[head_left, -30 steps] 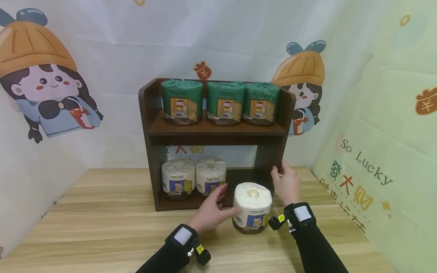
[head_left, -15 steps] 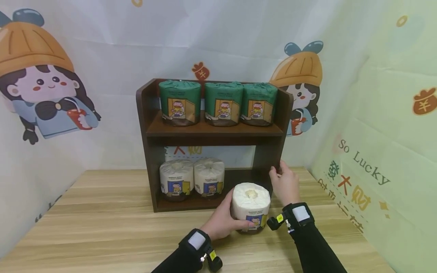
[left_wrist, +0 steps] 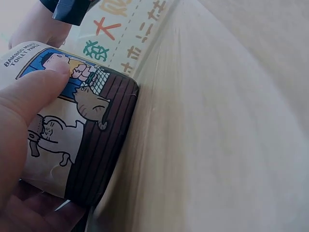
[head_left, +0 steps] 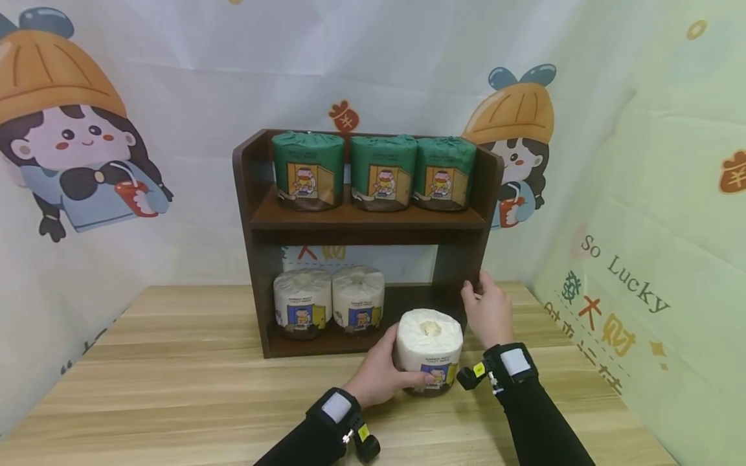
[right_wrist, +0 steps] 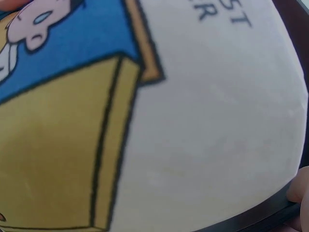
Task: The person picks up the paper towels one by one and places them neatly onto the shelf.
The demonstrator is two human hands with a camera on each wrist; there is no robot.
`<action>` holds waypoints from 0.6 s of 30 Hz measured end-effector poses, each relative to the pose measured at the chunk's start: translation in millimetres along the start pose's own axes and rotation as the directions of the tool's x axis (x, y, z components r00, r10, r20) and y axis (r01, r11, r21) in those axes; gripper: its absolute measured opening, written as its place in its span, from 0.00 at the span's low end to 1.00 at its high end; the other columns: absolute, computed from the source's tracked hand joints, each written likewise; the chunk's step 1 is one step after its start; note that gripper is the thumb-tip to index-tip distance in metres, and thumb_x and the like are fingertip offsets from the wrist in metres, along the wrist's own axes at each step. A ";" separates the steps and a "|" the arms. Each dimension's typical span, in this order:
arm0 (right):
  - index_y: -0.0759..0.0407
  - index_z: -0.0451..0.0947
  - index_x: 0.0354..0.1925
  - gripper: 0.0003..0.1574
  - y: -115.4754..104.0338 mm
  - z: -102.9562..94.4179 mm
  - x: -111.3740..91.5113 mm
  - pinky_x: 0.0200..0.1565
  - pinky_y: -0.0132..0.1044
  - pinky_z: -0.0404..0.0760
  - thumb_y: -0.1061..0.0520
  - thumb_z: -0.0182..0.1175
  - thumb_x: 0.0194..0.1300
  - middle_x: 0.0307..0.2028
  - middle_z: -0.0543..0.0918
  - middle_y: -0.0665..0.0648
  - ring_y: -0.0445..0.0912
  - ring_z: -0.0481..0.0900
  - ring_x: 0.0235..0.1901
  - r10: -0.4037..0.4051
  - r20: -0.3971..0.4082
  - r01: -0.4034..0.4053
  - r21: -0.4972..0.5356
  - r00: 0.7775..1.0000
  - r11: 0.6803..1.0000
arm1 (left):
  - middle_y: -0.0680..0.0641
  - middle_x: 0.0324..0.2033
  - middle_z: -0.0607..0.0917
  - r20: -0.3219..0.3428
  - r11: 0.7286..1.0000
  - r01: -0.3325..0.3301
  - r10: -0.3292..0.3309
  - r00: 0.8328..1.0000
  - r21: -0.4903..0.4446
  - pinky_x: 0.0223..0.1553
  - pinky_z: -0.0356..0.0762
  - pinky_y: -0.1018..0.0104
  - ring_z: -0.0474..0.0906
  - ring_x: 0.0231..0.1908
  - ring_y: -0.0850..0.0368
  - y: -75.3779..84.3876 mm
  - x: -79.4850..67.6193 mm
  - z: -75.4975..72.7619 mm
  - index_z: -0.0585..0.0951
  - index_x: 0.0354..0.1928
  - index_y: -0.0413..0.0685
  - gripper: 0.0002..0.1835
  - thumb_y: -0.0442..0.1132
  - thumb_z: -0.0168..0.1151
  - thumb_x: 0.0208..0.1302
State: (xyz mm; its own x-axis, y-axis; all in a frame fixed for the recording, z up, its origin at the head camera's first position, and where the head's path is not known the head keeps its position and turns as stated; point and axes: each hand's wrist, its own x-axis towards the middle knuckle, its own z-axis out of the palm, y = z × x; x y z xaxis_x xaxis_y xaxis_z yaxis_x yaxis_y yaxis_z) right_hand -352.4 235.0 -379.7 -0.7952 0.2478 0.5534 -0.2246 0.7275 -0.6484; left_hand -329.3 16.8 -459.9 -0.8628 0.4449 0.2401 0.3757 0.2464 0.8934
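A white-wrapped toilet paper roll [head_left: 430, 340] stands upright at the tabletop, in front of the right part of a dark brown two-tier shelf [head_left: 367, 226]. My left hand [head_left: 381, 375] grips it from the left, thumb [left_wrist: 36, 89] across the printed front and fingers round the far side. At the shelf's right side panel, my right hand [head_left: 489, 312] holds the front edge between thumb and fingers. The right wrist view is mostly filled by the roll's wrapper [right_wrist: 207, 130], with a fingertip [right_wrist: 300, 188] on the dark edge at its right border.
Two white-wrapped rolls [head_left: 303, 303] [head_left: 358, 300] stand at the left of the lower shelf. The upper shelf bears three green-wrapped rolls [head_left: 308, 171] [head_left: 383, 171] [head_left: 444, 173]. A wooden tabletop [head_left: 175, 375] lies beneath, with printed cloth [head_left: 192, 129] behind.
My left hand has moved right from beside the roll and taken hold of it, thumb now across its front. The right hand stays on the shelf edge, and the roll stays about where it was.
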 end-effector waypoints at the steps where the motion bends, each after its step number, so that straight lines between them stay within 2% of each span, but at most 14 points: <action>1: 0.60 0.76 0.55 0.15 -0.1 0.0 -0.1 0.42 0.55 0.85 0.53 0.55 0.75 0.47 0.84 0.64 0.57 0.81 0.44 -0.001 0.000 0.001 0.001 1.000 1.000 | 0.53 0.63 0.71 -0.002 1.000 0.004 -0.004 1.000 0.000 0.61 0.69 0.48 0.69 0.58 0.57 0.2 -0.2 0.0 0.54 0.76 0.57 0.59 0.55 0.81 0.46; 10: 0.60 0.76 0.54 0.15 1.3 0.9 1.5 0.43 0.56 0.84 0.55 0.55 0.75 0.47 0.84 0.64 0.58 0.81 0.45 -0.013 -0.005 0.013 0.004 1.000 1.000 | 0.55 0.61 0.73 -0.022 1.000 -0.008 0.009 1.000 0.022 0.58 0.73 0.49 0.71 0.56 0.59 -0.7 -0.1 0.6 0.56 0.75 0.58 0.57 0.57 0.81 0.45; 18: 0.61 0.76 0.55 0.15 1.2 0.6 0.6 0.43 0.55 0.84 0.56 0.56 0.75 0.47 0.84 0.64 0.57 0.81 0.45 -0.018 -0.003 0.018 0.011 1.000 1.000 | 0.59 0.61 0.72 -0.021 1.000 0.012 -0.011 1.000 0.027 0.59 0.72 0.51 0.70 0.56 0.62 0.9 -0.4 1.0 0.57 0.74 0.62 0.58 0.59 0.81 0.42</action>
State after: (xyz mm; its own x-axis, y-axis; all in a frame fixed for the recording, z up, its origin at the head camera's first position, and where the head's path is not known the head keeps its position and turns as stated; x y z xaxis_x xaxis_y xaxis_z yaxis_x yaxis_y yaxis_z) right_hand -353.5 235.6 -380.5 -0.7896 0.2363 0.5663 -0.2449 0.7249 -0.6439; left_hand -328.3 17.8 -459.5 -0.8738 0.4240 0.2379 0.3743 0.2744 0.8858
